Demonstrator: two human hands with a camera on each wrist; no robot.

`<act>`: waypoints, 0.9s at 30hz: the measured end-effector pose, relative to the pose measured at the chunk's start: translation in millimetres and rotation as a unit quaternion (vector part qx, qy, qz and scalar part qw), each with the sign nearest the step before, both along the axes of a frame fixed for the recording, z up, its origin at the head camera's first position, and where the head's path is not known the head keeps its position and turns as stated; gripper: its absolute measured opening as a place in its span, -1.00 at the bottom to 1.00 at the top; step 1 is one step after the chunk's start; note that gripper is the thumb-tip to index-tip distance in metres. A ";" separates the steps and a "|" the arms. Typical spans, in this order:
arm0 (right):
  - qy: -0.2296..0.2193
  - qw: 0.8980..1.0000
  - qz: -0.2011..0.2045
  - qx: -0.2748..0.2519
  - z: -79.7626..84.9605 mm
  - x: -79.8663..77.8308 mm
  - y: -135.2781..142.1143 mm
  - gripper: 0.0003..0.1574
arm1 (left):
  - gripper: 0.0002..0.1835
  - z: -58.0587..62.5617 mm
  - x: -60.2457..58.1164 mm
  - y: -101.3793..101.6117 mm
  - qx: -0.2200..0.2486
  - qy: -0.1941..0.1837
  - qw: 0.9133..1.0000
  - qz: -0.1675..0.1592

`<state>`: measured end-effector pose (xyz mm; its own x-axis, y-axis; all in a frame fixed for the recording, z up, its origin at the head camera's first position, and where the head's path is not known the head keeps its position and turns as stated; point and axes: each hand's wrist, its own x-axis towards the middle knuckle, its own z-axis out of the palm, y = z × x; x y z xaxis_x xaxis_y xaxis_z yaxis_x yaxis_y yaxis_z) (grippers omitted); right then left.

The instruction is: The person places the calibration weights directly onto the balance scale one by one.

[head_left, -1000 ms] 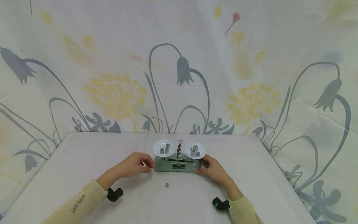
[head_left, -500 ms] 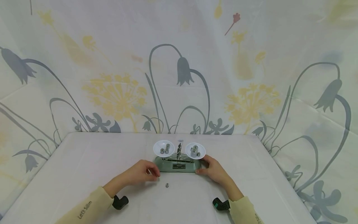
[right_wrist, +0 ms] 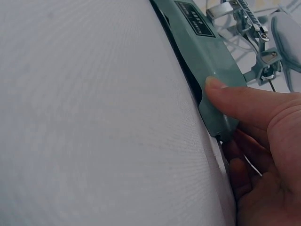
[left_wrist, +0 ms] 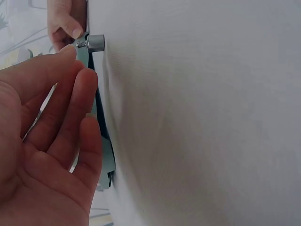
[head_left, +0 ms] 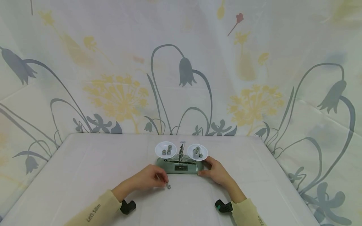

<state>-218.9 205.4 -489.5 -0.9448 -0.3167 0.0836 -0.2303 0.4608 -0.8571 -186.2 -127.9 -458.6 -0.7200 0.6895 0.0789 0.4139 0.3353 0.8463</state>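
A green balance scale (head_left: 169,169) stands on the white-covered table, with several metal weights on its left pan (head_left: 160,147) and several more on the right pan (head_left: 204,151). My right hand (head_left: 217,171) holds the base's right end; in the right wrist view the thumb presses the front and the other fingers reach behind. In front of the base lies one small metal weight (head_left: 169,186). My left hand (head_left: 151,178) is just left of it, fingers loosely bent. In the left wrist view that weight (left_wrist: 97,43) shows beyond the fingertips, with no grip on it visible.
The white cloth (head_left: 192,201) covers the table around the scale. Behind the table hangs a flower-printed curtain (head_left: 127,56). Black devices (head_left: 128,207) are strapped at both wrists.
My left hand has moved right and toward me, from beside the scale's left end to the small weight. The right hand stays on the base, and the scale has not shifted.
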 end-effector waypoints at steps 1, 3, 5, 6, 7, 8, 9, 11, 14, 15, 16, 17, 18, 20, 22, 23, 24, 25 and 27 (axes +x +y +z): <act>-0.001 1.000 0.000 0.000 -0.2 0.0 0.0 -0.15 | -0.87 -0.4 0.0 1.2 -0.001 0.002 1.000 -0.002; -0.002 1.000 0.001 -0.002 -0.4 0.2 0.1 -0.15 | -0.86 -1.2 0.2 3.5 -0.002 0.003 1.000 -0.006; 0.000 1.000 0.002 -0.004 -0.2 0.4 0.3 -0.15 | -0.86 -1.9 0.5 5.6 -0.004 0.001 1.000 -0.010; 0.001 1.000 0.003 -0.003 0.1 0.5 0.4 -0.15 | -0.86 -1.8 0.7 6.5 -0.005 -0.001 1.000 -0.011; 0.002 1.000 0.004 -0.003 0.2 0.6 0.4 -0.14 | -0.86 -2.3 0.7 7.3 -0.004 -0.005 1.000 -0.012; 0.003 1.000 0.004 -0.003 0.1 0.6 0.4 -0.14 | -0.85 -2.3 0.9 8.2 -0.005 -0.007 1.000 -0.013; 0.003 1.000 0.004 -0.002 0.2 0.6 0.4 -0.14 | -0.85 -2.3 1.0 9.0 -0.007 -0.008 1.000 -0.013; 0.004 1.000 0.004 0.001 -0.4 0.4 0.6 -0.14 | -0.84 -2.8 1.0 10.6 -0.009 -0.008 1.000 -0.013; 0.002 1.000 0.002 0.005 -1.2 0.1 0.8 -0.15 | -0.83 -2.5 1.4 13.5 -0.017 -0.007 1.000 -0.015; 0.001 1.000 0.001 0.006 -1.3 -0.1 0.9 -0.15 | -0.83 -2.4 1.4 14.3 -0.020 -0.007 1.000 -0.016; 0.000 1.000 0.002 0.007 -1.6 -0.2 1.0 -0.15 | -0.83 -2.5 1.3 15.1 -0.023 -0.008 1.000 -0.017; -0.001 1.000 0.000 0.007 -1.6 -0.2 0.8 -0.15 | -0.82 -2.9 1.0 15.8 -0.025 -0.009 1.000 -0.017; 0.000 1.000 0.001 0.007 -1.7 -0.4 0.8 -0.15 | -0.83 -2.9 1.0 16.5 -0.029 -0.008 0.999 -0.018; 0.002 1.000 0.001 0.005 -1.3 -0.2 0.5 -0.16 | -0.82 -4.1 0.5 17.3 -0.032 -0.008 0.999 -0.020; 0.005 1.000 0.003 0.002 -0.6 0.2 0.2 -0.16 | -0.82 -5.4 0.1 17.8 -0.036 -0.007 0.999 -0.023; 0.005 1.000 0.002 0.000 -0.2 0.4 0.0 -0.17 | -0.82 -5.9 -0.1 17.9 -0.036 -0.008 0.999 -0.024; 0.006 1.000 0.003 -0.001 0.0 0.7 0.0 -0.16 | -0.82 -6.2 -0.1 18.0 -0.037 -0.008 0.999 -0.024; 0.006 1.000 0.003 -0.003 0.4 1.0 -0.1 -0.16 | -0.82 -6.4 -0.3 18.1 -0.038 -0.010 0.999 -0.025; 0.007 1.000 0.002 -0.006 0.4 1.3 -0.1 -0.16 | -0.82 -5.7 -0.1 18.4 -0.039 -0.014 0.999 -0.024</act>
<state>-217.6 205.3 -489.0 -0.9423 -0.3195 0.1006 -0.2443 0.4503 -0.8588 -186.4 -109.5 -464.3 -0.6869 0.7268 0.0037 0.4077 0.3811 0.8298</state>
